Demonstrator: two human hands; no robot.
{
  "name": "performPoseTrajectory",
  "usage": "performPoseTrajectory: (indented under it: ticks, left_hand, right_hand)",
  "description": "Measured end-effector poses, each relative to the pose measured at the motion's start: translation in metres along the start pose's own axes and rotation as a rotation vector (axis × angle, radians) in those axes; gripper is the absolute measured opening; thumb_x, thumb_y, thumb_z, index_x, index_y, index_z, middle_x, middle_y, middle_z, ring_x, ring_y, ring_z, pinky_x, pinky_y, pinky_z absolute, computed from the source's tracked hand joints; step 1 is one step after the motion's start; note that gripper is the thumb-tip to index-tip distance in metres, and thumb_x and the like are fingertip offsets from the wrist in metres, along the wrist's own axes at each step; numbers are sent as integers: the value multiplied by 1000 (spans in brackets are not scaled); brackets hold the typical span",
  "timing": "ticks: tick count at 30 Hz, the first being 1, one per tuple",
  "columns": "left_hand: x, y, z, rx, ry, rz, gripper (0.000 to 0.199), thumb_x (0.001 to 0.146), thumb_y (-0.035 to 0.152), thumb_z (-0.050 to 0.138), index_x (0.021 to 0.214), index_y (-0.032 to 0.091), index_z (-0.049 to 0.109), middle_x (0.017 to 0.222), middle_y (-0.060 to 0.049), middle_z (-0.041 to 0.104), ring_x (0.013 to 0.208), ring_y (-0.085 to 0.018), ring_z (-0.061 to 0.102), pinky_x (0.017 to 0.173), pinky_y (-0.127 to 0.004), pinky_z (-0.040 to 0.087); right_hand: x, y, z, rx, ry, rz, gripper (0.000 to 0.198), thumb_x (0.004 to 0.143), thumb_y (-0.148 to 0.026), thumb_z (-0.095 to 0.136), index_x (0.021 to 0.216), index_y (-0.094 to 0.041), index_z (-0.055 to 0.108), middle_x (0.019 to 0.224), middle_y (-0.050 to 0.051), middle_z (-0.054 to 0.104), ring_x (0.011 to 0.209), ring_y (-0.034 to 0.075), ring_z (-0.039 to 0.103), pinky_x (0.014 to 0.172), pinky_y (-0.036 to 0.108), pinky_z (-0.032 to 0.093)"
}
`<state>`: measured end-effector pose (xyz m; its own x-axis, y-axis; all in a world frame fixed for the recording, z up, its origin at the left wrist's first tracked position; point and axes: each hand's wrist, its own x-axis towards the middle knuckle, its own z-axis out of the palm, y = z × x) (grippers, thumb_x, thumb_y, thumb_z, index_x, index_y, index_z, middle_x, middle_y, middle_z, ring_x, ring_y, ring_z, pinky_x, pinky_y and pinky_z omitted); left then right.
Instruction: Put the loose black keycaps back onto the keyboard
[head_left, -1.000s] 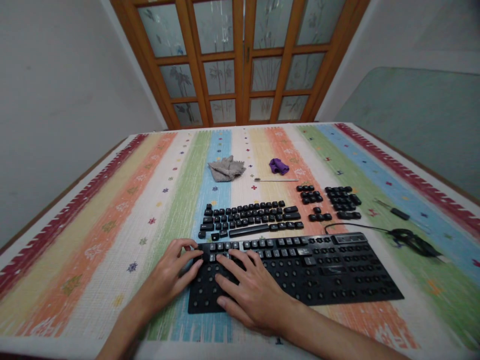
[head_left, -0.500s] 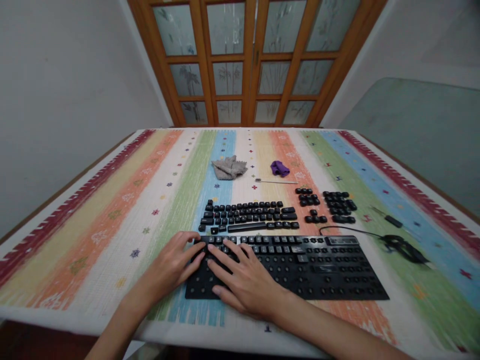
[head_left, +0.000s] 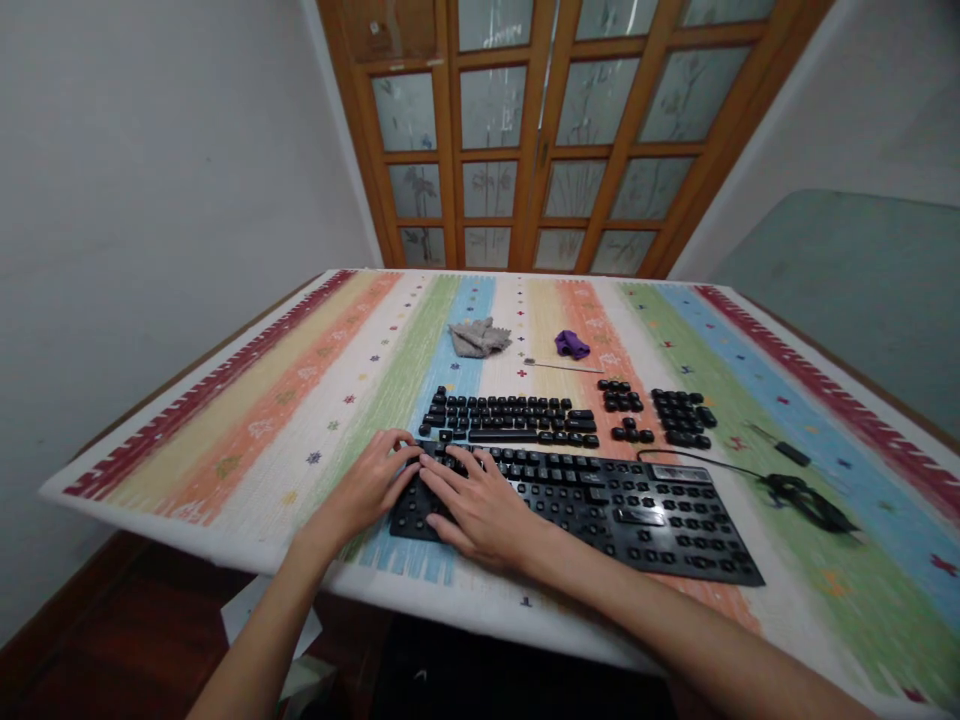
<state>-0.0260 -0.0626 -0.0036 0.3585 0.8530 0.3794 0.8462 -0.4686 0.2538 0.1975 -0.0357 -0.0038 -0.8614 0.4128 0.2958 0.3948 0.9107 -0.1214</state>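
Observation:
A black keyboard (head_left: 675, 520) lies slightly turned in front of me; its top rows carry keycaps, while the lower rows show bare switches. At its upper left corner my left hand (head_left: 371, 480) has its fingers bent and drawn together; whatever lies between the tips is too small to make out. My right hand (head_left: 484, 510) rests over the left part of the keyboard with fingers stretched apart, its index tip close to the left fingertips. Behind the keyboard, loose black keycaps (head_left: 510, 420) are laid out in rows, with a spacebar keycap (head_left: 502, 436) among them.
More keycaps (head_left: 679, 415) sit in groups to the right. Beyond are a grey cloth (head_left: 480, 338), a purple cloth (head_left: 572, 345) and a thin brush (head_left: 562, 366). A coiled cable (head_left: 806, 500) and a black-handled tool (head_left: 791, 453) lie at right on the striped tablecloth (head_left: 300, 420).
The view has tilted and turned left, and the keyboard now lies more askew. My left fingers have drawn closer together near the corner, and the right index tip has come nearer to them.

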Motion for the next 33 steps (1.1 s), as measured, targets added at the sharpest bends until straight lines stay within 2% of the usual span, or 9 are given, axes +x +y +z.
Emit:
performPoseTrajectory:
  ticks: [7,15,29,33]
  left_hand:
    - [5,9,0,45,7,34,22,101,22,41,106,18,62,108,-8,56,102,-23,55,91,-42,52]
    - [6,9,3,7,34,-8,21,97,18,45,103,19,65,108,-8,55,105,-22,55,95,-43,51]
    - [9,5,7,-29,61,-35,22,89,10,51,97,19,69,109,-9,54,103,-23,54,94,-42,51]
    - [10,2,8,-17,70,-17,22,90,12,53,94,19,74,111,-9,55,107,-25,51,97,-46,48]
  right_hand:
    - [-4,2,1,50,5,28,54,98,-40,49,145,-12,43,147,12,51,130,32,40,107,50,34]
    - [1,2,6,5,69,0,50,97,-39,52,137,-10,49,140,15,57,119,31,48,98,47,38]
    - [3,-3,7,22,78,64,47,98,-43,50,134,-12,51,136,13,60,116,29,50,98,47,38]
    - [2,-5,9,16,81,69,49,98,-42,51,136,-11,50,134,13,62,120,30,49,102,47,36]
